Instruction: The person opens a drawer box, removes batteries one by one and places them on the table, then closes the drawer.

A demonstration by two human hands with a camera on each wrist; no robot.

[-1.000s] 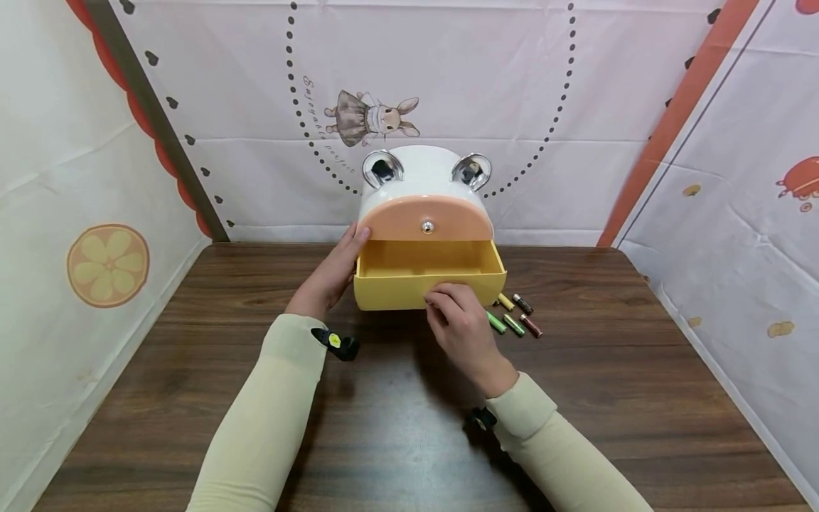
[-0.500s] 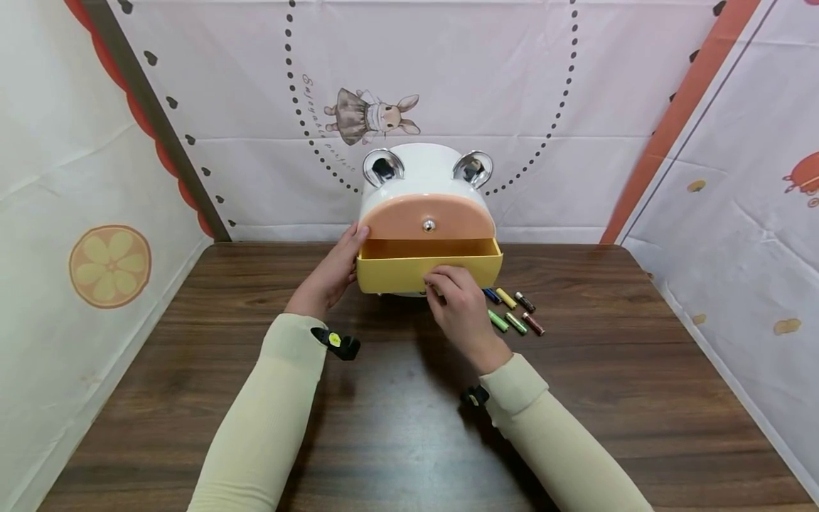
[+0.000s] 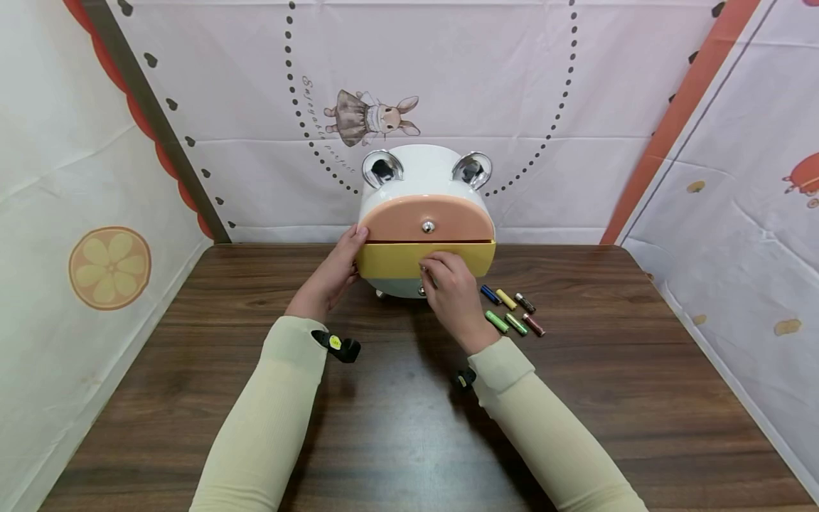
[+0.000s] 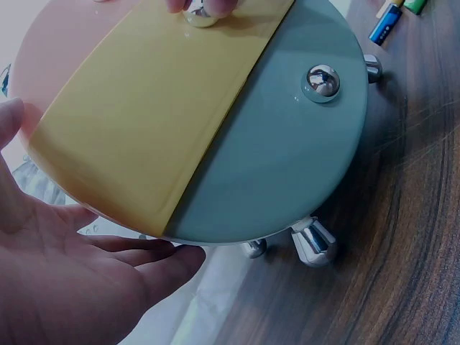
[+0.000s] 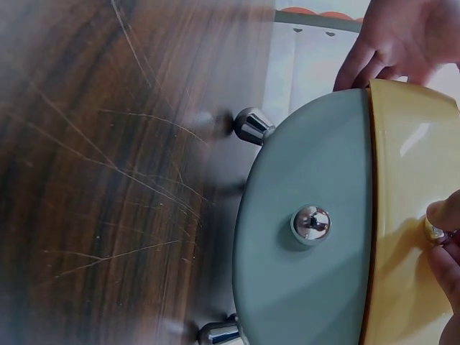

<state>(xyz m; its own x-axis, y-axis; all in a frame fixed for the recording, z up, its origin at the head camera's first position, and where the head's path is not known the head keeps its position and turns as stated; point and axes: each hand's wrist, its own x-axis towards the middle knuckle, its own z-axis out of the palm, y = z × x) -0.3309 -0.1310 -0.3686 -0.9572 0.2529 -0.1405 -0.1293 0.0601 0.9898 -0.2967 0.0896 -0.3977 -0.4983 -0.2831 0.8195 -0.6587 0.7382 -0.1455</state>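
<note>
A round storage box point(image 3: 425, 171) with silver ear-like discs stands on the table. Its front has a peach drawer point(image 3: 403, 217), a yellow drawer point(image 3: 390, 261) and a grey-green drawer point(image 3: 399, 286), with silver knobs. My right hand point(image 3: 456, 299) pinches the yellow drawer's knob point(image 5: 434, 231) between thumb and fingers. That drawer sticks out slightly, leaving a thin gap along its top. My left hand point(image 3: 326, 281) rests against the box's left side, thumb at the front edge; in the left wrist view its fingers point(image 4: 169, 269) lie fairly straight along the side.
Several batteries lie on the wooden table point(image 3: 397, 427) right of the box, among them a blue battery point(image 3: 490, 294) and a dark red battery point(image 3: 533, 325). Silver feet point(image 4: 314, 243) hold the box up. A printed cloth point(image 3: 243, 85) hangs behind.
The yellow drawer has slid back from well out to nearly in, my right hand moving away from me with its knob. My left hand has stayed on the box's side.
</note>
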